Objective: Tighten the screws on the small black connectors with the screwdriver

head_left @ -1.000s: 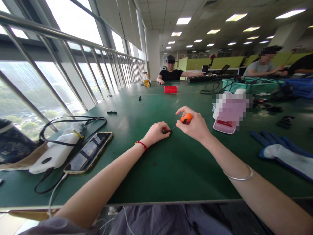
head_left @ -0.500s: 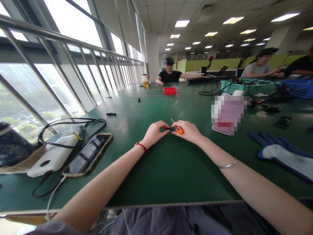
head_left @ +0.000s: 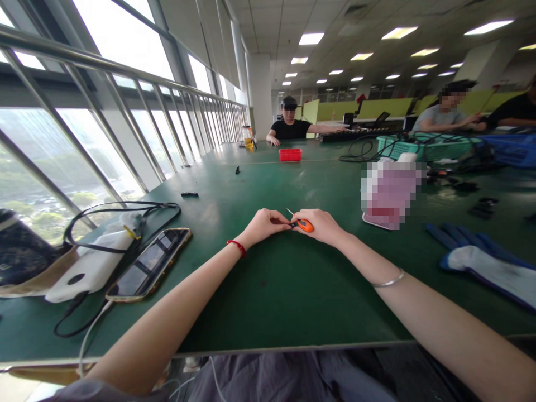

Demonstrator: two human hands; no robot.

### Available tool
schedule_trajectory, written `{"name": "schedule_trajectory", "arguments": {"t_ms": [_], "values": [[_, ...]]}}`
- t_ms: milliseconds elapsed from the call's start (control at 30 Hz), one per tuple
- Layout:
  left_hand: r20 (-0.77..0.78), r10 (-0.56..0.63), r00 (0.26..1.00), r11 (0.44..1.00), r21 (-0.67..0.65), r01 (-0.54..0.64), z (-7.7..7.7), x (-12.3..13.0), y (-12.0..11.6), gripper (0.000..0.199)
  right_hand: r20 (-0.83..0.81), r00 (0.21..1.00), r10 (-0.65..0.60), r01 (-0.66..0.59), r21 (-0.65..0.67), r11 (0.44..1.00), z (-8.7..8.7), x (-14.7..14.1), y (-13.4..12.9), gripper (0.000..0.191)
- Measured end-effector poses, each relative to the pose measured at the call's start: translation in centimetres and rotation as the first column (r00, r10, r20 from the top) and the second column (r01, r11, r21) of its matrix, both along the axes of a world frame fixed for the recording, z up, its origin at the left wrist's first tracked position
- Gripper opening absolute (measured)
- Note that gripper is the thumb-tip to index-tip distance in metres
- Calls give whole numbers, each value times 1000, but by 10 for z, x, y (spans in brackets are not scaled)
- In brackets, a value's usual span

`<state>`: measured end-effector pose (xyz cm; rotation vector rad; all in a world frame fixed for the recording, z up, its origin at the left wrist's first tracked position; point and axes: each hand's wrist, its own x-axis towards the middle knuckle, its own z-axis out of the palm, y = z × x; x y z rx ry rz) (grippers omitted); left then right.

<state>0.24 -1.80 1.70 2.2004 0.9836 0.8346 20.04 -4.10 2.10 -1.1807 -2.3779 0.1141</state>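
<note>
Over the green table (head_left: 268, 301), my two hands meet fingertip to fingertip. My left hand (head_left: 266, 225), with a red cord on its wrist, pinches a small black part (head_left: 292, 224); fingers cover most of it, so its kind does not show. Closed around an orange-handled screwdriver (head_left: 305, 225) is my right hand (head_left: 323, 224). The screwdriver's thin shaft points up and to the left, away from the black part, and the fingers of my right hand touch or nearly touch that part.
To the left lie a phone (head_left: 149, 265), a white power bank (head_left: 90, 268) and black cable. On the right are a blue-and-white glove (head_left: 481, 259) and a blurred pink packet (head_left: 391, 192). Further off stand a red tray (head_left: 290, 154) and a green basket (head_left: 427, 148). A person (head_left: 288, 125) sits opposite.
The screwdriver and my right hand have shifted slightly left, with the shaft tilting lower to the left. My left hand has turned a little and still pinches the black part.
</note>
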Motion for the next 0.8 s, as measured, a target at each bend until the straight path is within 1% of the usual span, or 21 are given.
{"name": "schedule_trajectory", "arguments": {"t_ms": [133,200,267,367,467,533,633,800], "values": [[-24,26,999,999,44,-25,1,1,0,18,-3,1000,-13,13,14,1000,1,1,-1,15],[-55,57,997,993,104,-51,3,3,-2,17,-2,1000,-28,28,18,999,0,1,0,16],[-118,79,990,979,197,-54,6,4,-6,16,-7,999,-38,38,16,999,-1,2,1,16],[-240,110,965,934,357,-18,12,5,-12,18,-48,998,-45,45,6,999,-3,2,3,17],[-344,152,927,871,490,39,16,5,-16,23,-102,993,-63,61,-17,998,-4,1,4,18],[-401,179,898,826,557,84,17,6,-17,25,-121,990,-72,69,-33,997,-5,1,4,18],[-455,214,864,787,604,123,17,6,-16,24,-127,989,-82,77,-41,996,-5,0,3,18],[-495,269,826,762,634,131,19,6,-18,21,-90,992,-91,90,-20,996,-4,-1,2,18]]}}
